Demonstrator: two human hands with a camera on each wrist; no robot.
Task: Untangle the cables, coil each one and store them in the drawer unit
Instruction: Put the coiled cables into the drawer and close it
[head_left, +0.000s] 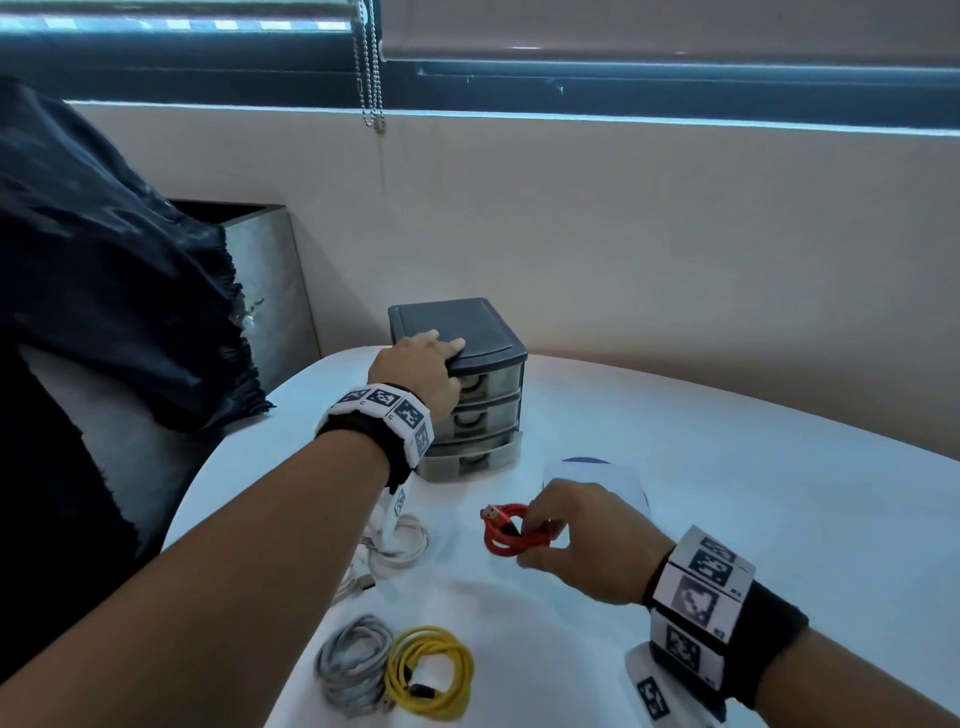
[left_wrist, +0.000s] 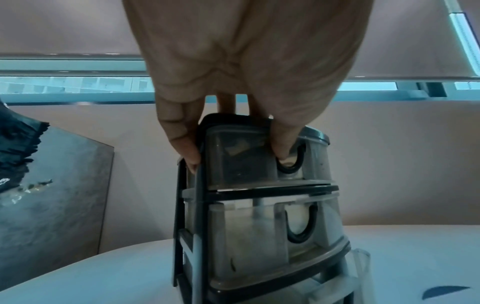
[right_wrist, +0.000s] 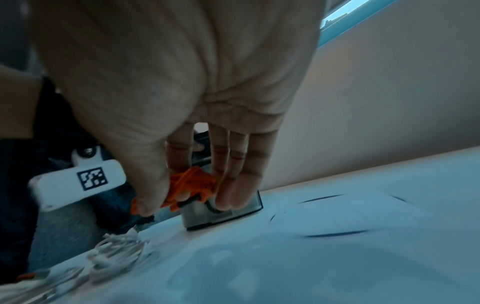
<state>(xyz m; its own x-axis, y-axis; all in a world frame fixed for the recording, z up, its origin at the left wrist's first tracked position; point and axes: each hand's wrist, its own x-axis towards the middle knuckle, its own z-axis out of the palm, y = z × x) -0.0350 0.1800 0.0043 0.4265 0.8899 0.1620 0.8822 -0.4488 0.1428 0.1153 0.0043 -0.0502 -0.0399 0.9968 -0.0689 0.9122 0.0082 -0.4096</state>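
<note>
Left hand (head_left: 415, 366) reached forward, fingers spread flat, thumb hooked downward, right hand (head_left: 582, 540) lower, thumb and fingertips pinched

White counter (head_left: 727, 519), rounded far edge, against a beige wall. Drawer unit (head_left: 483, 415) stands on it at the far side, right under the left grip (head_left: 415, 374). White cable (head_left: 395, 545) lies loose beneath the left wrist. Grey cable (head_left: 353, 665) and yellow cable (head_left: 434, 673), both coiled and touching, lie nearest the person, left of the right grip (head_left: 582, 540).
</note>
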